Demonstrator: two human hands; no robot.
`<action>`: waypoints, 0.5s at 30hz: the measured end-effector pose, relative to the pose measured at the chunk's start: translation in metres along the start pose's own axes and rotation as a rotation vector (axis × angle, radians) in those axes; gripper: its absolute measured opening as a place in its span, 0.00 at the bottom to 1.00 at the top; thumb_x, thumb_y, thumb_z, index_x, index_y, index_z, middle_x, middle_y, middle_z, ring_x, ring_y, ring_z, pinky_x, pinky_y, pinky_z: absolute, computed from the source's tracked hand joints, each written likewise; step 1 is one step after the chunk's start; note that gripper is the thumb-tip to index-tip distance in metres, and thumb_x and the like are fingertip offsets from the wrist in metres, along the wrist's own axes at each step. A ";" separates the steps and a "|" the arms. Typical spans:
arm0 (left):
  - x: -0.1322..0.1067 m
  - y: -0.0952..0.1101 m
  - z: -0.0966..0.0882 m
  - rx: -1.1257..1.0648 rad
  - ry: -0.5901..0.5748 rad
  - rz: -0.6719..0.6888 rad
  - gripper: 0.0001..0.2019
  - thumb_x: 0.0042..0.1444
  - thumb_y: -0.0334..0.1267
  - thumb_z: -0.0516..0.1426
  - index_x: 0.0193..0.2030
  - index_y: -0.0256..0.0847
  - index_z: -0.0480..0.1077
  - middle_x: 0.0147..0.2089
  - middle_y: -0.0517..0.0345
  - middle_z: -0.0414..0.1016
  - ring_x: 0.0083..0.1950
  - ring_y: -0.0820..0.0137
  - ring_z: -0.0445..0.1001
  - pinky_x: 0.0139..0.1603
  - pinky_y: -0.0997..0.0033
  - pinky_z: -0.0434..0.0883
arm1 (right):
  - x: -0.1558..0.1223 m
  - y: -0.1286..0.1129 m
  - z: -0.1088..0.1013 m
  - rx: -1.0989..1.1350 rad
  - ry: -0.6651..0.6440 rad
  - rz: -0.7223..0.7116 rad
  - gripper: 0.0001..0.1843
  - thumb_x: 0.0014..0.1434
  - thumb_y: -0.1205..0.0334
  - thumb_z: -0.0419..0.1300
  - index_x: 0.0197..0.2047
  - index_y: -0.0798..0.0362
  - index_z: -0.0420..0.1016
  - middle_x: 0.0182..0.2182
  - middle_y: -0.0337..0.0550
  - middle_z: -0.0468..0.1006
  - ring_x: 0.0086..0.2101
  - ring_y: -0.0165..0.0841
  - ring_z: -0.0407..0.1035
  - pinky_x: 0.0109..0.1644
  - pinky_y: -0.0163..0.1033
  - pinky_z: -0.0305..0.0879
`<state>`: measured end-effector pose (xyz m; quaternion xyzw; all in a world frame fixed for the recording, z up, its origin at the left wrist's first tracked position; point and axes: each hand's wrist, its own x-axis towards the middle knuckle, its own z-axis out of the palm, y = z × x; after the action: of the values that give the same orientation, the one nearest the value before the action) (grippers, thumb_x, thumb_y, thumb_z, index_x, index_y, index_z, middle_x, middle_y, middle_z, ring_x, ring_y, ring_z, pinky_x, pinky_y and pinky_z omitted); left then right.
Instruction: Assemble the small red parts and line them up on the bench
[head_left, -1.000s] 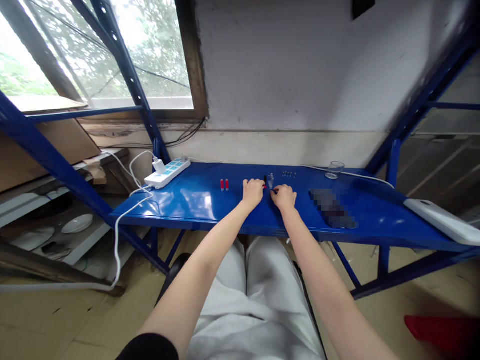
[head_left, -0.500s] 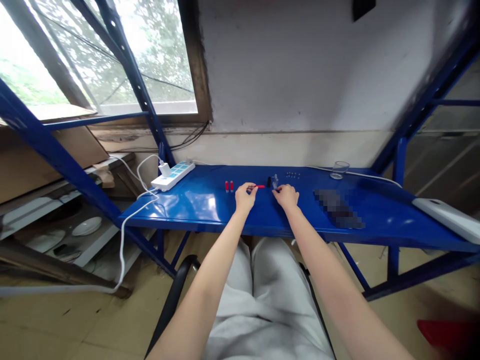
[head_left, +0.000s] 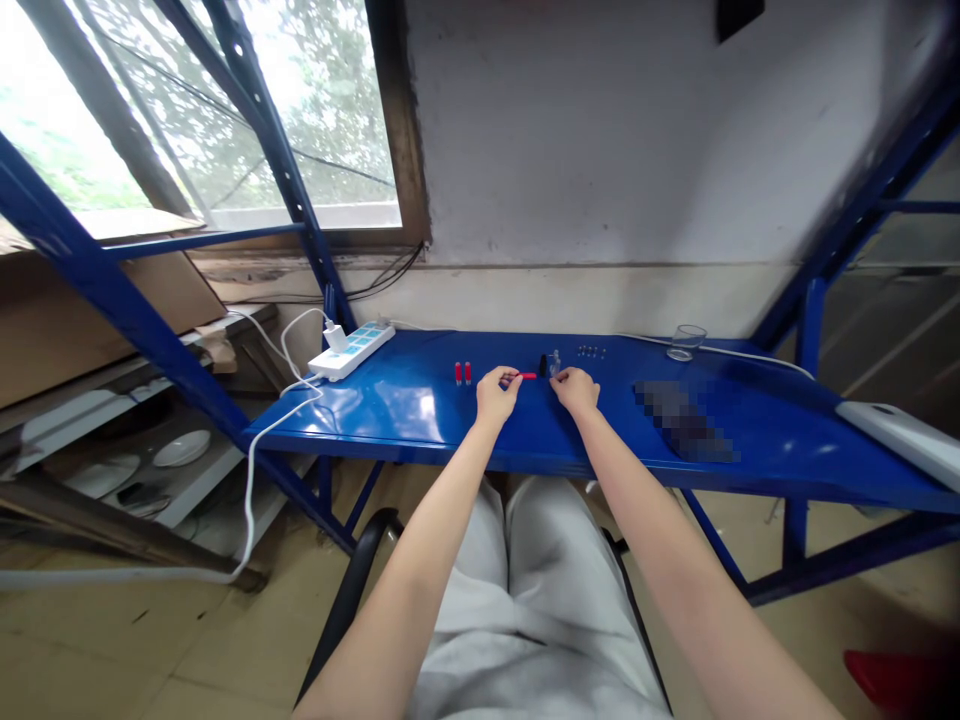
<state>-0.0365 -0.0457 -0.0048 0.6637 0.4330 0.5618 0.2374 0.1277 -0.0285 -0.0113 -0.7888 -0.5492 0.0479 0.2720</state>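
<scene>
My left hand (head_left: 496,394) rests on the blue metal shelf (head_left: 420,415) with its fingers pinched on a small red piece (head_left: 527,376) that sticks out to the right. My right hand (head_left: 577,391) lies just right of it, fingers curled near a small black part (head_left: 543,365) and a small clear part (head_left: 554,362); what it holds, if anything, is hidden. Two small red pieces (head_left: 462,374) stand upright to the left of my left hand. A row of tiny dark bits (head_left: 591,351) lies behind my right hand.
A white power strip (head_left: 351,350) with a plugged charger and white cable sits at the shelf's back left. A clear glass (head_left: 688,342) stands at the back right, a blurred dark object (head_left: 684,420) lies right of my hands, and a white flat item (head_left: 900,435) sits at the far right.
My left hand drew apart from the right, taking the small red piece leftward. The camera shifted a little, so the shelf sits slightly further right in view.
</scene>
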 end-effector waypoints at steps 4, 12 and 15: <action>0.000 -0.001 0.001 0.006 0.005 0.000 0.06 0.51 0.36 0.56 0.34 0.37 0.71 0.33 0.55 0.74 0.33 0.73 0.71 0.39 0.72 0.70 | -0.013 -0.001 -0.004 -0.057 0.010 -0.140 0.07 0.53 0.60 0.54 0.30 0.52 0.72 0.33 0.43 0.75 0.37 0.36 0.68 0.42 0.41 0.54; 0.001 -0.003 0.002 0.025 0.017 0.009 0.06 0.51 0.35 0.55 0.35 0.37 0.71 0.34 0.55 0.74 0.34 0.73 0.71 0.40 0.71 0.70 | -0.030 -0.011 -0.007 -0.256 0.089 -0.423 0.07 0.54 0.67 0.50 0.30 0.55 0.69 0.34 0.48 0.73 0.38 0.36 0.65 0.40 0.41 0.50; 0.002 -0.005 0.002 0.031 0.022 0.013 0.06 0.52 0.35 0.55 0.35 0.37 0.71 0.35 0.55 0.75 0.35 0.73 0.72 0.40 0.72 0.70 | -0.031 -0.013 -0.007 -0.281 0.095 -0.456 0.07 0.54 0.67 0.50 0.31 0.56 0.69 0.34 0.49 0.73 0.37 0.36 0.65 0.40 0.41 0.49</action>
<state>-0.0357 -0.0413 -0.0086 0.6638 0.4399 0.5640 0.2186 0.1077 -0.0560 -0.0059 -0.6760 -0.7006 -0.1283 0.1890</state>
